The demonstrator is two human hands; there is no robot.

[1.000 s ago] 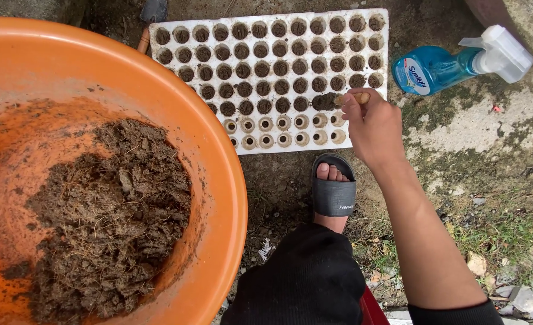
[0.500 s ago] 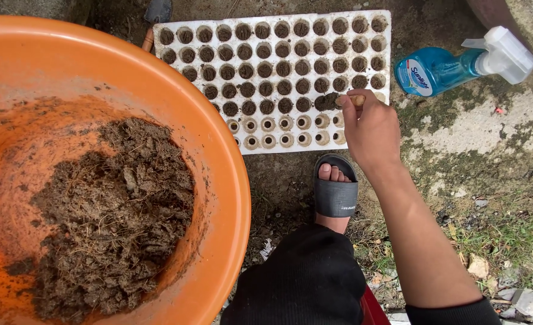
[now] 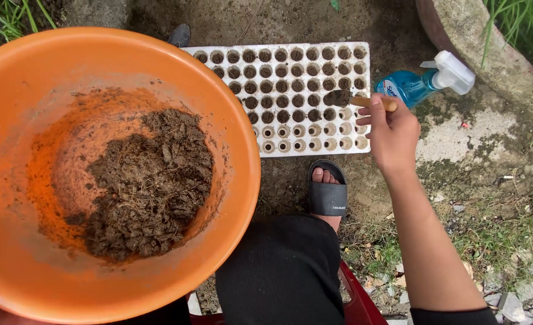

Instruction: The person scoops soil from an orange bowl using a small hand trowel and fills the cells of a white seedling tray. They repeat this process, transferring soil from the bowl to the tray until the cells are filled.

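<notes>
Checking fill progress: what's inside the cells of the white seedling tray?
Most cells of the white seedling tray hold dark soil. The two nearest rows look empty, pale bottoms showing. The right hand holds a small wooden-handled scoop over the right side. The big orange basin hides the tray's left corner.
</notes>
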